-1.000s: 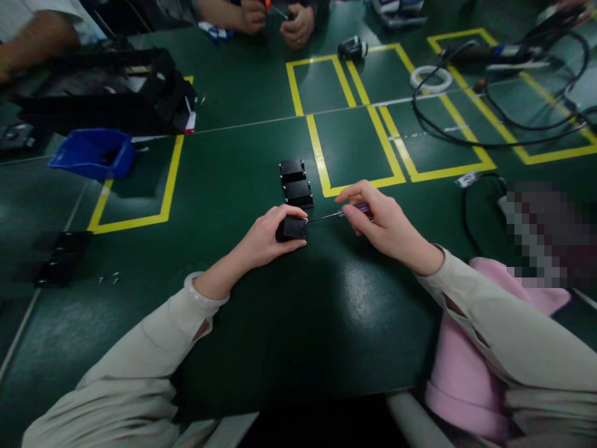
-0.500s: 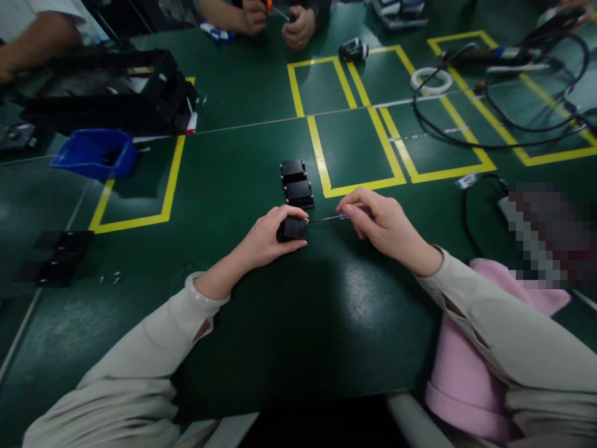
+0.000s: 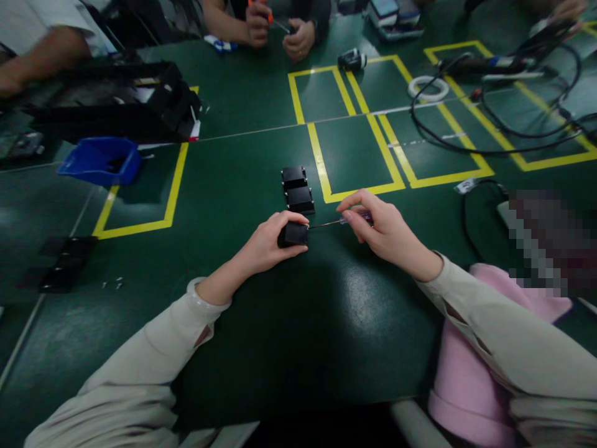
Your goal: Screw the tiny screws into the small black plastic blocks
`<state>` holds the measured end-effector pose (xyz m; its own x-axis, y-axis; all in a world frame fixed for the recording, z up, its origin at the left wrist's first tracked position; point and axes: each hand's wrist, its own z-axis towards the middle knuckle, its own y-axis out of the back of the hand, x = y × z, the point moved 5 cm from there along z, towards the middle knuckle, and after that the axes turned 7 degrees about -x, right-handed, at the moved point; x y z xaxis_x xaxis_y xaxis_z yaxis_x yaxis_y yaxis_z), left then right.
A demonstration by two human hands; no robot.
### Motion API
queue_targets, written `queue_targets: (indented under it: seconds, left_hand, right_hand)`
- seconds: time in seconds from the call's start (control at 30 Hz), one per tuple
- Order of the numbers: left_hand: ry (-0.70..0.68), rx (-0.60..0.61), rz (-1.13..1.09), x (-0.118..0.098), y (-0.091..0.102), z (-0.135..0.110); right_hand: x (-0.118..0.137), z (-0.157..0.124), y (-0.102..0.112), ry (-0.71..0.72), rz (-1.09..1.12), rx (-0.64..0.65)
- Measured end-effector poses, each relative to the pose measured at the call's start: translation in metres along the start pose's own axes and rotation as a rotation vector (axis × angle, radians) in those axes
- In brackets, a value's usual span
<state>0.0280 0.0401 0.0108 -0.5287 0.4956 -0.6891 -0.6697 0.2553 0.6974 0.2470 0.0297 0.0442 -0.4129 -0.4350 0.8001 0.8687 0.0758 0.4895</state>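
My left hand (image 3: 269, 244) is closed around a small black block (image 3: 295, 234) on the green table, thumb and fingers on opposite sides. Between the fingers of my right hand (image 3: 380, 227) is a screwdriver (image 3: 347, 218) with a clear purplish handle. Its thin shaft lies nearly level, and the tip meets the right edge of the block, by the upper corner. Just beyond my left hand, two similar black blocks (image 3: 298, 198) sit in a row, with small shiny screws at their corners.
Left are a blue bin (image 3: 100, 160), a long black housing (image 3: 116, 102), black parts (image 3: 69, 261) and a few loose screws (image 3: 112, 284). Yellow tape (image 3: 364, 191) marks the table. Right are cables (image 3: 448, 146), a white ring (image 3: 428, 89) and pink cloth (image 3: 459, 373). Across, a co-worker's hands (image 3: 298, 40) hold an orange-handled screwdriver.
The whole view has shifted slightly, so things appear a little lower. My hands keep their grips, and the screwdriver tip stays at the block's edge. More of the screwdriver's handle shows.
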Motion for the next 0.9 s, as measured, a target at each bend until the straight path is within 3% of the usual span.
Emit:
queue_targets:
  seconds: [0.9]
  left_hand:
    - [-0.013, 0.002, -0.004, 0.0012, -0.0010, -0.0001]
  right_hand:
    - [-0.0030, -0.0011, -0.0008, -0.013, 0.015, -0.003]
